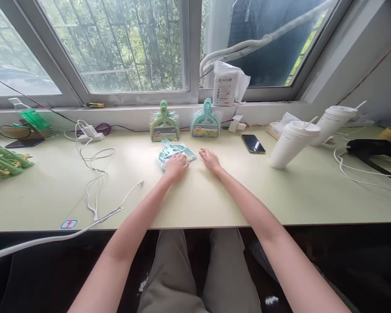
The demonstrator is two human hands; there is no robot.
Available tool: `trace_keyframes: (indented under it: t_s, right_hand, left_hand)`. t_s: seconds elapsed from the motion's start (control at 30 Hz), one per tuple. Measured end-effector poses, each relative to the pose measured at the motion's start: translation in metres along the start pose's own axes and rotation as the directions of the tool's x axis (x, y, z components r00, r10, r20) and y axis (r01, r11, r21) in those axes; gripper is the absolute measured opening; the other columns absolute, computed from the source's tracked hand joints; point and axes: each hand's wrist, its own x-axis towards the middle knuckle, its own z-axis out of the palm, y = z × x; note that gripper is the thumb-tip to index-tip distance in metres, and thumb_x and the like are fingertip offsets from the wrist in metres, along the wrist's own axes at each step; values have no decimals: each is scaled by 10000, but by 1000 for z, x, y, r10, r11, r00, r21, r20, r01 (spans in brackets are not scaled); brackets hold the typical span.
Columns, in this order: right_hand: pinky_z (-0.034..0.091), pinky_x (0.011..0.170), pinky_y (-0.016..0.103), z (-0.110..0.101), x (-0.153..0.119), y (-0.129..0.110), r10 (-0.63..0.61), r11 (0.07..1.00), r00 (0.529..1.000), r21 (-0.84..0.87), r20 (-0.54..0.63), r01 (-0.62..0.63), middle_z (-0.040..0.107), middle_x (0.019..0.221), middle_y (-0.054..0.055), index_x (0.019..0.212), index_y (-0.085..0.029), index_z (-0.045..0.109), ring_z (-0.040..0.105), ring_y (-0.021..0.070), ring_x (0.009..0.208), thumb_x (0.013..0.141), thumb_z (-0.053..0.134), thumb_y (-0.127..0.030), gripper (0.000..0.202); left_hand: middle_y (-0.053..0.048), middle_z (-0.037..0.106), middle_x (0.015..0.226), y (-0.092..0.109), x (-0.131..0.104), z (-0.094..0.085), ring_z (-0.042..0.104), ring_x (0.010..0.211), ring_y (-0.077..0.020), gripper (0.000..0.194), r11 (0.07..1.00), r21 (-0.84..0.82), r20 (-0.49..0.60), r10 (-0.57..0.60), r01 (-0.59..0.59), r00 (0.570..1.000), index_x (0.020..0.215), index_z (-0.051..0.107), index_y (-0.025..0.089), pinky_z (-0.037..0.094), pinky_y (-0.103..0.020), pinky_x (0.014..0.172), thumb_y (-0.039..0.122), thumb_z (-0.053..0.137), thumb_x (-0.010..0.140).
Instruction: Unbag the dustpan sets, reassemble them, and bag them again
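Note:
A mint-green mini dustpan and brush set (169, 150) in clear wrapping lies on the table in front of me. My left hand (177, 164) rests palm down over its near part, fingers laid across the wrapping and hiding some of it. Just to the right, apart from the set, my right hand (210, 158) is on the tabletop, holding nothing, with its fingers loosely bent and apart. Behind the hands, two more wrapped sets stand upright against the wall below the window: an olive-green dustpan set (164, 126) and a teal dustpan set (205, 124).
A phone (253, 143) and two white lidded cups, the nearer cup (291, 145) tilted in view, stand right. White cables (96, 182) trail across the left, near a power adapter (90, 133). Green packages (6, 161) lie far left. A white parcel (227, 87) sits on the sill.

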Motion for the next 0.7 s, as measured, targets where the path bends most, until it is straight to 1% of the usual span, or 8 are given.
trace_keyframes:
  t_s: [0.1, 0.2, 0.27, 0.33, 0.43, 0.5, 0.6, 0.7]
  right_hand:
    - [433, 1019, 418, -3, -9, 3, 126, 971, 991, 202, 33, -130, 679, 1204, 95, 1219, -214, 601, 613, 255, 1143, 883, 600, -365, 368]
    - [502, 931, 359, -9, -13, 10, 186, 896, 982, 411, -10, -166, 711, 1066, 61, 1177, -215, 620, 654, 206, 1016, 736, 694, -176, 449]
    - [527, 877, 342, -12, -15, 13, 219, 841, 976, 509, -11, -183, 718, 961, 42, 1107, -205, 652, 664, 184, 926, 697, 664, -108, 421]
    - [529, 867, 344, -14, -15, 13, 251, 804, 968, 562, -23, -195, 718, 917, 39, 1018, -198, 680, 664, 178, 892, 694, 633, -91, 345]
    - [525, 866, 338, -15, -15, 11, 313, 748, 944, 639, -101, -180, 719, 930, 47, 959, -194, 688, 660, 176, 895, 723, 597, -108, 267]
    - [527, 842, 322, -17, -16, 9, 344, 691, 927, 710, -151, -140, 716, 957, 55, 963, -187, 677, 656, 171, 892, 745, 578, -130, 246]
    - [526, 798, 298, -21, -17, 8, 374, 611, 906, 788, -199, -80, 709, 997, 60, 986, -183, 652, 647, 162, 877, 770, 568, -172, 233]
    - [521, 769, 289, -26, -18, 7, 392, 569, 894, 821, -219, -48, 700, 1019, 57, 1004, -189, 637, 637, 158, 862, 779, 568, -202, 236]
  left_hand:
    - [-114, 645, 1250, 30, -2, -3, 526, 1192, -341, 396, 984, -129, 121, 140, -124, 983, 1182, 628, 208, 343, -464, 1058, 451, 503, 895]
    - [-107, 632, 1263, 40, 3, -4, 497, 1245, -339, 347, 983, -167, -7, 78, -78, 997, 1178, 613, 232, 229, -533, 1124, 410, 528, 893]
    - [-120, 583, 1320, 32, 5, -3, 434, 1316, -333, 305, 979, -205, -201, -57, 15, 978, 1168, 595, 234, 159, -552, 1152, 324, 556, 880]
    - [-153, 531, 1359, 16, 6, -2, 391, 1351, -332, 317, 943, -301, -334, -244, 142, 911, 1167, 571, 216, 208, -531, 1141, 265, 585, 854]
    - [-197, 490, 1364, -11, 6, 1, 407, 1332, -342, 394, 784, -532, -282, -521, 320, 806, 1175, 516, 187, 307, -511, 1090, 282, 645, 815]
    - [-199, 495, 1330, -23, 8, 4, 459, 1291, -297, 391, 648, -690, -228, -617, 322, 753, 1165, 484, 179, 371, -440, 1053, 306, 637, 829]
    - [-169, 508, 1295, -32, 14, 6, 509, 1233, -239, 323, 537, -810, -222, -653, 236, 725, 1124, 470, 193, 412, -371, 1016, 341, 595, 866]
    - [-132, 555, 1221, -33, 16, 5, 515, 1221, -236, 177, 536, -816, -232, -647, 217, 727, 1041, 495, 204, 384, -397, 1054, 328, 507, 916]
